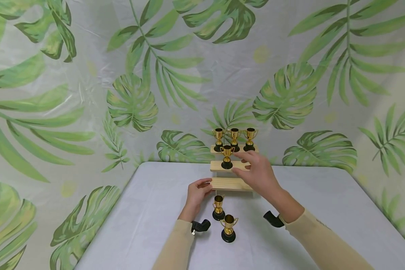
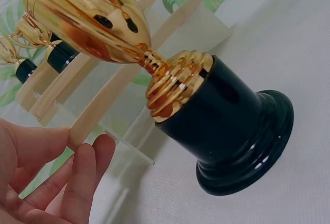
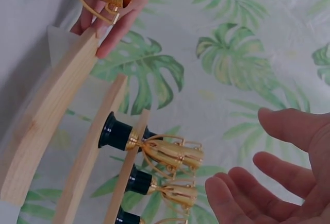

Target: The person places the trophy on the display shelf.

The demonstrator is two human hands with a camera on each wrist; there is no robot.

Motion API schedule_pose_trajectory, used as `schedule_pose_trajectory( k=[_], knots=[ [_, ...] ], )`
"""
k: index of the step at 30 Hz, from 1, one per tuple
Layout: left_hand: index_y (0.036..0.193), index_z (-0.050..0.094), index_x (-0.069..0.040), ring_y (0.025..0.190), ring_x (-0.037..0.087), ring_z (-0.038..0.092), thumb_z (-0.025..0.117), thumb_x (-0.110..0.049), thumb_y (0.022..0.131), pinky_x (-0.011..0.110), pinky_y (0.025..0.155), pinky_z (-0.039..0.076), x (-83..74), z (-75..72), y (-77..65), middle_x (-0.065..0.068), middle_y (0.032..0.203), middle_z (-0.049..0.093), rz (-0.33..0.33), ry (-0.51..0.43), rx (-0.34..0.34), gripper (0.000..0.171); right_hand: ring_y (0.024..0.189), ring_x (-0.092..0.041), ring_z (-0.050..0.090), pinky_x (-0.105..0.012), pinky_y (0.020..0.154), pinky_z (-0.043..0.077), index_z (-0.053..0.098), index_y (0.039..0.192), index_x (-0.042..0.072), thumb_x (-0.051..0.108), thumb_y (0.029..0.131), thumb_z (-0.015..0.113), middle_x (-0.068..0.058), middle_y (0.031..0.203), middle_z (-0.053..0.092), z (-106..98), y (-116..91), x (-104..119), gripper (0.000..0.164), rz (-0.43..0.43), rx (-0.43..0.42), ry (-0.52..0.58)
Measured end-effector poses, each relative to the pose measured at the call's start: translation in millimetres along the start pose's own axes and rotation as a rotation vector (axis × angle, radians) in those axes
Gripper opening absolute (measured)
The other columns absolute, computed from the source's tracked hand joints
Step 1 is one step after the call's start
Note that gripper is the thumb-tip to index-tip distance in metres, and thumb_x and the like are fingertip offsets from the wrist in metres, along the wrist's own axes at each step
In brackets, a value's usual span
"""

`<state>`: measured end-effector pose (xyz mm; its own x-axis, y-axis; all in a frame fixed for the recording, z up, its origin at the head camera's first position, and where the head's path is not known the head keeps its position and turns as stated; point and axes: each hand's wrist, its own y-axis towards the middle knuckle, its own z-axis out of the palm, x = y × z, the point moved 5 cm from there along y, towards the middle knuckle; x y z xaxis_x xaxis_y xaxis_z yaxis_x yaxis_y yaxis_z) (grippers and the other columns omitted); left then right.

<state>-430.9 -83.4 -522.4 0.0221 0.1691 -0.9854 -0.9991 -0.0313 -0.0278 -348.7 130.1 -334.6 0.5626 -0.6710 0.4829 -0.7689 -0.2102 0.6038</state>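
Note:
A small three-tier display stand (image 1: 232, 183) has pale wooden boards and translucent side panels. At the left end of its lowest board, my left hand (image 1: 195, 194) pinches the wood between thumb and fingers, seen closely in the left wrist view. One gold trophy cup (image 1: 227, 151) with a black base stands upright on the left part of the middle board. Just to its right is my right hand (image 1: 259, 173); in the right wrist view its fingers (image 3: 242, 195) are spread apart and hold nothing. Three similar trophies (image 1: 234, 134) stand in a row on the top board.
Two more trophies stand upright on the white tablecloth (image 1: 148, 225) before the stand: a nearer one (image 1: 228, 230) and one (image 1: 218, 210) beside my left wrist. Dark wrist-worn devices (image 1: 200, 225) sit on both arms. Behind hangs a leaf-patterned curtain (image 1: 195, 75).

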Motion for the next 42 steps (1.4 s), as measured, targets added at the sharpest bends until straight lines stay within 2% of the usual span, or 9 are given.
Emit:
schedule_pose_trajectory(
  k=[7,14,20,32,37,42],
  knots=[
    [0.115,0.074,0.000,0.089,0.022,0.071,0.072,0.004,0.089,0.034,0.081,0.060,0.6,-0.6,0.3,0.015,0.103,0.071,0.001,0.004,-0.003,0.026,0.099,-0.024,0.066,-0.038,0.075,0.062,0.069,0.130,0.018,0.017,0.082,0.086,-0.006,0.124,0.065,0.6,-8.4,-0.8,0.051,-0.028,-0.008,0.044],
    [0.118,0.072,0.001,0.090,0.022,0.071,0.071,0.003,0.091,0.040,0.086,0.059,0.0,-0.2,-0.4,0.015,0.105,0.071,-0.004,0.043,-0.012,0.028,0.098,-0.021,0.066,-0.039,0.076,0.062,0.070,0.127,0.017,0.019,0.083,0.086,0.000,0.113,0.065,3.5,-18.9,-1.4,0.047,0.017,0.011,0.050],
    [0.115,0.074,-0.001,0.089,0.021,0.071,0.073,0.003,0.090,0.036,0.084,0.060,2.1,-0.6,0.5,0.015,0.104,0.071,-0.018,0.007,-0.007,0.026,0.099,-0.020,0.066,-0.036,0.076,0.062,0.070,0.128,0.017,0.020,0.082,0.086,-0.001,0.115,0.066,5.4,-27.5,-1.0,0.049,0.036,0.018,0.057],
    [0.116,0.074,-0.002,0.091,0.022,0.071,0.073,0.002,0.090,0.036,0.084,0.060,1.4,-1.1,1.0,0.015,0.106,0.071,0.002,0.021,0.008,0.027,0.097,-0.018,0.064,-0.040,0.078,0.061,0.071,0.126,0.016,0.023,0.083,0.086,0.001,0.115,0.067,7.8,-40.8,1.3,0.046,0.057,0.049,0.057],
    [0.116,0.074,-0.002,0.091,0.022,0.071,0.072,0.002,0.090,0.034,0.084,0.060,1.2,-1.2,1.2,0.015,0.106,0.071,0.002,0.020,0.012,0.026,0.099,-0.024,0.065,-0.037,0.078,0.061,0.070,0.127,0.015,0.019,0.081,0.087,-0.002,0.116,0.067,8.5,-46.7,0.4,0.049,0.075,0.064,0.083],
    [0.114,0.075,-0.004,0.091,0.022,0.071,0.072,0.002,0.090,0.033,0.082,0.060,1.2,-1.4,0.4,0.013,0.104,0.072,-0.009,0.026,0.008,0.025,0.101,-0.024,0.066,-0.032,0.078,0.061,0.071,0.126,0.016,0.017,0.081,0.087,-0.002,0.118,0.066,9.7,-53.2,0.5,0.048,0.090,0.085,0.098]
  ],
)
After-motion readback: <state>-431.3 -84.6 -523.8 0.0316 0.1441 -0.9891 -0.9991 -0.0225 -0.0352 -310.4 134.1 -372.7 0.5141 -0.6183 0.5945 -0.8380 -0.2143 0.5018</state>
